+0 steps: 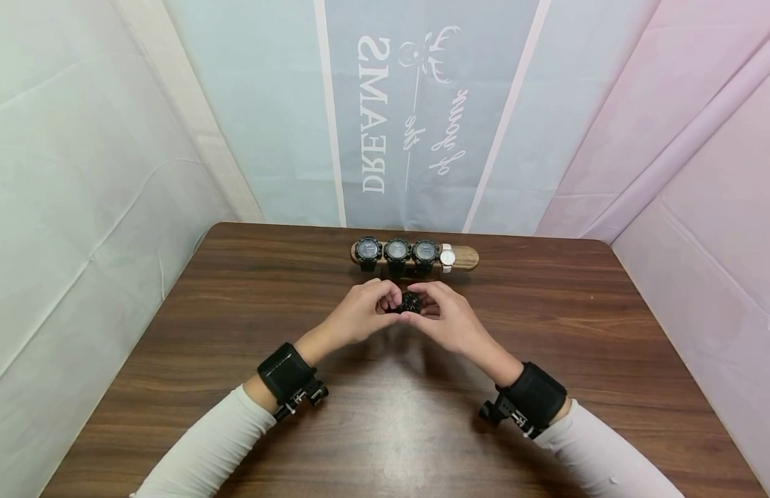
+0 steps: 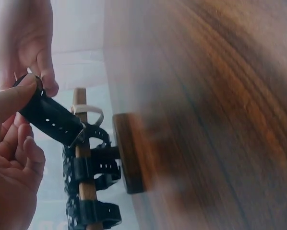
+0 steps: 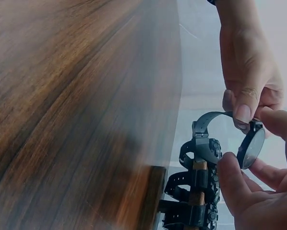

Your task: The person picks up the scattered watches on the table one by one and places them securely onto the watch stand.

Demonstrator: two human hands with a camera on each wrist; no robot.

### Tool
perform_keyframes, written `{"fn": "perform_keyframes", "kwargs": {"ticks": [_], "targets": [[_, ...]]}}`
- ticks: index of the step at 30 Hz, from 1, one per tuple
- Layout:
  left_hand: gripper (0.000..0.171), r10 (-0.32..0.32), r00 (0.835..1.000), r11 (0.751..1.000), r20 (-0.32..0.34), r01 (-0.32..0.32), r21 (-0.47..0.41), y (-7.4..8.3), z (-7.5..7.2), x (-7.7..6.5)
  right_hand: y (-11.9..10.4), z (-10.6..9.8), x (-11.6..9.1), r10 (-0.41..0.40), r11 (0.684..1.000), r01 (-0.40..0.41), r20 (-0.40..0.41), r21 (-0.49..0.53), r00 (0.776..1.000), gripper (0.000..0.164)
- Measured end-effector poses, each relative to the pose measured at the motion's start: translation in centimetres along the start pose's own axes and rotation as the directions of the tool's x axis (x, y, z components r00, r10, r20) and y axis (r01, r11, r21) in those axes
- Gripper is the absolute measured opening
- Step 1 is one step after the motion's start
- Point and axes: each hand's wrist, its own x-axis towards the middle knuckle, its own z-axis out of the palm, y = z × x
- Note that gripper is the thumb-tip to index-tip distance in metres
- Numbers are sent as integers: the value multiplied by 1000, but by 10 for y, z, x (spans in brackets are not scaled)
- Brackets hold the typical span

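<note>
A black wristwatch (image 1: pixel 411 302) is held between both hands in front of the watch stand. My left hand (image 1: pixel 360 309) pinches it near where strap and case meet; the thumb lies on the strap (image 2: pixel 52 120), which shows a row of holes and a buckle at its end. My right hand (image 1: pixel 448 317) grips the round case (image 3: pixel 252 147) by its edge, thumb on one side and fingers on the other. In the right wrist view the strap curves away from the case, and the dial faces the right palm.
Behind the hands, a wooden watch stand (image 1: pixel 467 258) bears three black watches (image 1: pixel 396 250) and one white watch (image 1: pixel 447 257). Its dark base (image 2: pixel 129 153) rests on the brown wooden table (image 1: pixel 260 277). A printed curtain (image 1: pixel 266 104) hangs behind the table.
</note>
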Motion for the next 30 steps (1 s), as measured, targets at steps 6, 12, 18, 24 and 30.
{"fn": "perform_keyframes", "kwargs": {"ticks": [6,12,18,24,30], "targets": [[20,12,999,1000,52,-10,-26,2,7,1,0,-4,-1,51,998,-50,29,-30,998,41],[19,41,993,998,108,-37,-42,2,5,2,3,-11,-1,36,999,-38,83,23,996,38],[15,93,993,995,72,-89,-53,0,-6,1,6,-19,-1,-24,997,15,112,81,993,37],[11,105,994,994,-3,-105,-38,-6,-20,2,5,-29,-1,-28,999,24,113,35,993,38],[8,109,992,994,-61,-110,-4,-17,-31,2,6,-31,-2,-52,993,58,61,-102,997,37]]}}
